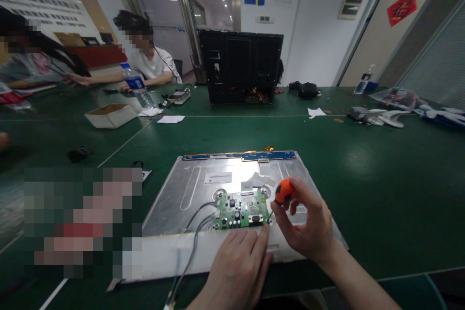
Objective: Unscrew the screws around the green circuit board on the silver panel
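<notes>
A green circuit board (238,209) sits on the back of a silver display panel (174,203) lying on the table. My right hand (308,223) is closed around the orange and black handle of a short screwdriver (284,191). Its tilted thin shaft reaches down to the board's lower right corner, by a screw. My left hand (240,261) lies flat with fingers stretched out, the fingertips at the board's lower edge and the index fingertip beside that corner. Dark and grey cables (196,237) run from the board's left side toward the table's front edge.
The green table (363,193) carries a standing black monitor casing (241,65), a white open box (111,115), a water bottle (136,85) and a second bottle (364,80). White gloves (381,116) lie at the right. Two people sit at the far left.
</notes>
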Demonstrator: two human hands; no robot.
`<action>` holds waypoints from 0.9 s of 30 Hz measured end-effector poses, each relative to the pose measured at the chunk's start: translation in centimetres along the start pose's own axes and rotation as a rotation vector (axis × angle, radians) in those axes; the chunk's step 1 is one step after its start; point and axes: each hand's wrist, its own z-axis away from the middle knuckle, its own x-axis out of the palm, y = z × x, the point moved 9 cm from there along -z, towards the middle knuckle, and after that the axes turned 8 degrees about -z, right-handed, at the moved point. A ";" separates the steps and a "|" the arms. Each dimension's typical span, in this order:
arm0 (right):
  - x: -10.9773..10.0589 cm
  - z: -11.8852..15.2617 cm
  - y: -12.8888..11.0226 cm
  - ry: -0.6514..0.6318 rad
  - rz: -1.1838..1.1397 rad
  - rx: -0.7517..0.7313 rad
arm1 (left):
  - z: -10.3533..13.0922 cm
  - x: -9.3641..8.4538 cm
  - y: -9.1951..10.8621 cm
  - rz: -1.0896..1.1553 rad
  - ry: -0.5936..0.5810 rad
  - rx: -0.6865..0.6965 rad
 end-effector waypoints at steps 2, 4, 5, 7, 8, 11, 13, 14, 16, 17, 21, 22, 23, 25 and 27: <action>0.1 0.2 0.1 -0.007 -0.017 0.006 | -0.1 -0.2 0.0 -0.003 0.007 0.000; 0.1 0.4 0.3 -0.007 -0.031 0.018 | -0.1 -0.3 0.1 -0.002 0.013 -0.001; 0.1 0.5 0.4 -0.007 -0.041 0.026 | -0.1 -0.3 0.1 0.000 0.015 -0.001; 0.0 0.8 0.5 -0.003 -0.066 0.038 | 0.0 -0.2 0.1 0.001 0.014 -0.005; 0.0 0.9 0.6 0.002 -0.076 0.042 | 0.0 -0.2 0.1 0.000 0.013 -0.006; -0.2 1.1 0.8 0.042 -0.089 0.066 | 0.0 0.0 0.0 -0.002 -0.004 -0.002; -0.3 1.0 0.8 0.054 -0.101 0.078 | 0.0 0.0 0.0 0.000 -0.009 0.001; -0.3 0.9 0.7 0.050 -0.110 0.072 | 0.0 0.0 0.0 0.001 -0.009 0.001; -0.2 0.5 0.5 0.031 -0.129 0.046 | 0.1 0.0 -0.1 0.006 -0.007 -0.004; -0.1 0.3 0.3 0.021 -0.134 0.030 | 0.1 0.0 -0.1 0.009 -0.005 -0.006; -0.3 -0.2 0.1 0.000 -0.097 0.012 | 0.1 0.0 0.0 0.021 -0.003 -0.012; -0.4 -0.3 0.0 0.003 -0.074 0.015 | 0.1 -0.1 0.0 0.021 -0.002 -0.012; -0.5 -0.3 0.0 0.007 -0.053 0.018 | 0.1 -0.1 0.0 0.020 -0.002 -0.013; -0.7 -0.5 -0.2 0.011 -0.023 0.020 | 0.1 -0.2 0.1 0.015 -0.001 -0.010; -0.7 -0.6 -0.4 0.008 -0.012 0.024 | 0.1 -0.3 0.1 0.012 0.005 -0.006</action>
